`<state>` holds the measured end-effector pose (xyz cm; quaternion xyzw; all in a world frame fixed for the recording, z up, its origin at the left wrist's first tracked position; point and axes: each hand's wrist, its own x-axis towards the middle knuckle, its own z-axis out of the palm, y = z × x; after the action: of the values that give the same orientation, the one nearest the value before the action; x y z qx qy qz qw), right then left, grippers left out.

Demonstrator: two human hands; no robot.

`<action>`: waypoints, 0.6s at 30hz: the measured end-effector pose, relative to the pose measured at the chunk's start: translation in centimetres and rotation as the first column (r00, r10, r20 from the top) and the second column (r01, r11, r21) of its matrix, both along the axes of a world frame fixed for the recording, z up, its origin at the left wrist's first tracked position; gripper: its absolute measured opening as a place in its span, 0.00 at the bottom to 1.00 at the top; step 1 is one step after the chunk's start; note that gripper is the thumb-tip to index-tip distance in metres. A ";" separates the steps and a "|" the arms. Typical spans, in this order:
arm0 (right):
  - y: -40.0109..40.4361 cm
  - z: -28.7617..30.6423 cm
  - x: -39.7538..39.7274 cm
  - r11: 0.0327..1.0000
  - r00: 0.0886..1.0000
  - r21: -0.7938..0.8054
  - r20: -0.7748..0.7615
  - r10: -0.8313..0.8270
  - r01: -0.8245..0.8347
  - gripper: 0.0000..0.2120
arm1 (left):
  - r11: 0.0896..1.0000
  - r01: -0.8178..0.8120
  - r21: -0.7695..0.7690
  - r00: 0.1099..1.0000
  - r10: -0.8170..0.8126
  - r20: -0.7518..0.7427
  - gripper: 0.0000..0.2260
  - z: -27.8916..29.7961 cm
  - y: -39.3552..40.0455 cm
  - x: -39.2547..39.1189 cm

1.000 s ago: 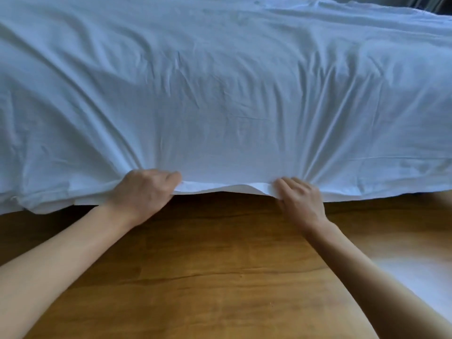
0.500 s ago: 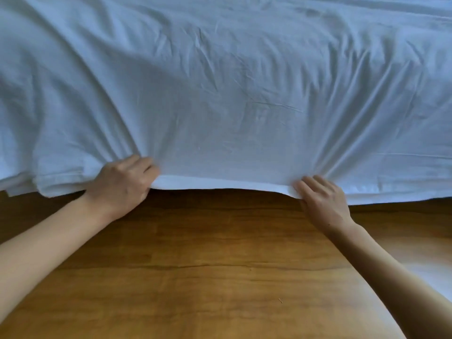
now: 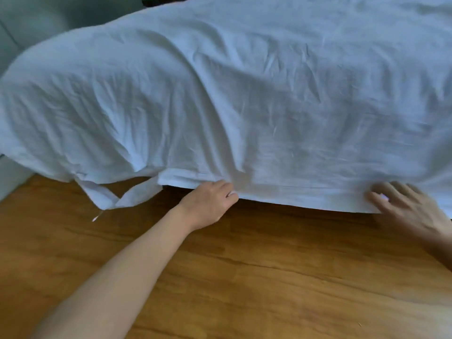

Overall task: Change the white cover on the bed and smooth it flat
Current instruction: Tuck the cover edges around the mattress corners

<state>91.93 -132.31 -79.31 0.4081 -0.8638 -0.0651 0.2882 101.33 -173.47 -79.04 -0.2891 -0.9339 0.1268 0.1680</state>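
Note:
The white cover (image 3: 244, 99) lies wrinkled over the bed and hangs down its near side to just above the floor. My left hand (image 3: 210, 204) pinches the cover's bottom hem near the middle of the view, fingers curled round the edge. Farther right, my right hand (image 3: 411, 209) is blurred, with fingers spread straight against the hem. At the left, a loose corner of the cover (image 3: 110, 194) hangs lower than the rest and touches the floor.
A wooden floor (image 3: 244, 277) fills the lower half of the view. A pale wall (image 3: 36, 18) shows at the upper left, and a dark object (image 3: 166, 0) peeks out at the top edge behind the bed.
The view has swung left, bringing the bed's left end and hanging corner into sight. Both hands have slid along the hem, and the right hand's fingers have opened from a grip to spread.

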 end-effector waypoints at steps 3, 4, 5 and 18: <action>-5.3 0.5 0.4 0.973 0.981 0.127 -0.014 0.195 -0.192 0.14 | 0.997 -0.072 -0.004 0.997 0.072 0.016 0.08 -0.4 -2.8 1.9; -7.6 1.2 0.7 0.951 0.964 0.168 -0.011 0.266 -0.260 0.16 | 0.994 -0.108 0.017 0.994 0.108 -0.020 0.09 -0.4 -4.0 2.5; -9.9 2.1 1.0 0.921 0.941 0.205 -0.006 0.339 -0.331 0.16 | 0.990 -0.137 0.040 0.987 0.139 -0.076 0.10 -0.3 -5.2 3.1; -33.0 -0.5 4.2 0.876 0.860 0.073 -0.166 0.482 -0.477 0.17 | 0.946 -0.304 0.114 0.847 0.324 -0.422 0.29 -2.0 -12.5 4.4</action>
<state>96.11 -165.33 -79.82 0.6066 -0.7047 -0.0404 0.3657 105.70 -185.94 -81.09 -0.0932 -0.9097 0.1938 0.3553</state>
